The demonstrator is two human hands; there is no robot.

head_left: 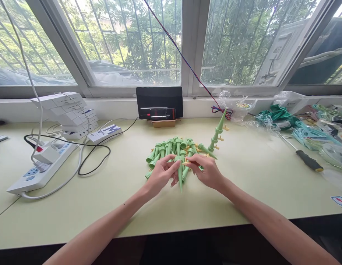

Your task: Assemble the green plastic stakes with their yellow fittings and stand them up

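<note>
Between the thumb and fingers of my left hand [161, 173] is a green plant watering spike [180, 179], its tip pointing down toward me. My right hand [208, 172] pinches a small yellow valve [185, 163] at the side of the spike's cap; whether the valve is seated in it I cannot tell. Just behind both hands lies a pile of green watering spikes [162, 150] with yellow valves, partly hidden by my fingers. To the right, several spikes nested into one another form a leaning stack [217, 133] with yellow valves sticking out.
A power strip [46, 176] with cables and stacked white boxes [74, 114] occupy the left side. A phone [163, 114] leans before a black tablet [159, 96] at the back. On the right lie a screwdriver [309, 161] and bagged green items [278, 117].
</note>
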